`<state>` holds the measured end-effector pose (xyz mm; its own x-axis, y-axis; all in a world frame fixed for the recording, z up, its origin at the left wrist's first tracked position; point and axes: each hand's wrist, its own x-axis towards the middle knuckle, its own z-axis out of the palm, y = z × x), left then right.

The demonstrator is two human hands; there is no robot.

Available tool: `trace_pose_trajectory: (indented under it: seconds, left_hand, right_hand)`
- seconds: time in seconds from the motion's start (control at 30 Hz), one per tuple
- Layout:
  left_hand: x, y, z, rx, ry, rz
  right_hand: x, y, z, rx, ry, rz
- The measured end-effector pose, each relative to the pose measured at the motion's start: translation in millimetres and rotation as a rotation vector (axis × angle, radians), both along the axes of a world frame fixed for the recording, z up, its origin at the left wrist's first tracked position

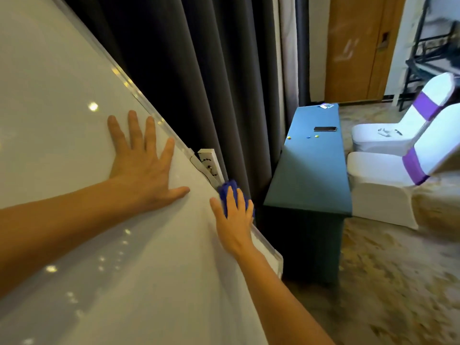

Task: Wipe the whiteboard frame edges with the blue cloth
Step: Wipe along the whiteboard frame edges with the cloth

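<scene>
Mid-wipe: my right hand [235, 217] fingers curled over crumpled blue cloth [227, 192], pressing it on glossy whiteboard's pale frame edge [263, 241]. Left hand [143, 165] splayed flat, empty, bracing board. Next: slide along edge, keep pressure.

Single view, head-worn wide-angle camera. Looks forward and down along both forearms, close to the whiteboard [74, 120], which fills the left half and appears strongly tilted. To the right the view reaches a table [308, 175], further off. Edges are blurred and bowed.
</scene>
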<state>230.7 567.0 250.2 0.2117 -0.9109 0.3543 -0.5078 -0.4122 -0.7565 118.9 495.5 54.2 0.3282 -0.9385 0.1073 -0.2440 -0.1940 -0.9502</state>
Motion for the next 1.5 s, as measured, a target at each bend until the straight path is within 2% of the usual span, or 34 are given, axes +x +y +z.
trace_pose_trajectory:
  seconds: [0.13,0.2,0.3,0.4,0.53,0.63,0.7,0.83,0.9,0.93,1.07,1.2,1.27,1.37,1.43,1.5]
  left_hand:
    - [-4.6,-3.0,-15.9,0.006,-0.009,0.0]
    - [-5.3,-3.1,-21.0,0.024,0.001,-0.006]
    - [-13.4,-4.8,-33.3,0.051,0.011,0.004]
    - [-29.5,-5.5,-49.9,0.091,0.027,0.034]
    - [-41.4,-3.9,-63.9,0.105,-0.002,0.078]
    - [-43.7,-5.0,-66.3,0.088,-0.008,0.088]
    - [-44.9,-5.6,-67.3,0.077,0.0,0.073]
    - [-45.1,-6.8,-70.6,0.054,0.012,0.046]
    - [-44.8,-9.1,-70.5,0.032,0.001,0.037]
    - [-44.9,-10.0,-71.2,0.019,-0.004,0.04]
    - [-45.7,-10.3,-79.3,-0.019,-0.005,0.053]
    - [-50.6,-11.4,-83.0,-0.046,-0.012,0.04]
    - [-51.9,-11.3,-83.5,-0.059,0.013,0.018]
    - [-56.6,-11.0,-87.0,-0.062,0.021,0.012]
    - [-58.0,-11.6,-88.0,-0.065,0.02,0.022]
    - [-58.6,-12.0,-88.0,-0.074,0.018,0.035]
  right_hand:
    - [-4.1,-1.1,-24.8,-0.148,0.09,0.023]
    - [-28.3,1.5,-62.7,-0.082,0.181,-0.01]
    - [-58.0,1.6,-106.0,0.187,0.265,-0.028]
    - [-50.8,-7.3,-96.9,0.161,0.285,0.028]
    - [-11.3,-7.6,-54.5,0.059,0.108,0.055]
    - [-2.8,-4.3,-49.3,-0.012,-0.002,0.079]
    - [-18.7,0.7,-71.9,-0.014,0.006,0.064]
    - [-63.8,-0.2,-134.7,0.222,0.211,-0.027]
    - [-57.6,-7.9,-129.1,0.23,0.231,-0.058]
    - [-49.0,-8.7,-114.8,0.231,0.161,-0.036]
    - [-16.5,2.7,-56.3,0.05,-0.097,0.018]
    - [-26.1,8.8,-67.5,-0.1,-0.138,0.009]
    - [-46.0,11.0,-102.3,-0.01,-0.077,-0.085]
    - [-69.8,6.7,-133.6,0.283,-0.008,-0.213]
    - [-65.0,5.9,-121.8,0.302,-0.021,-0.204]
    - [-48.5,9.1,-99.0,0.2,-0.065,-0.136]
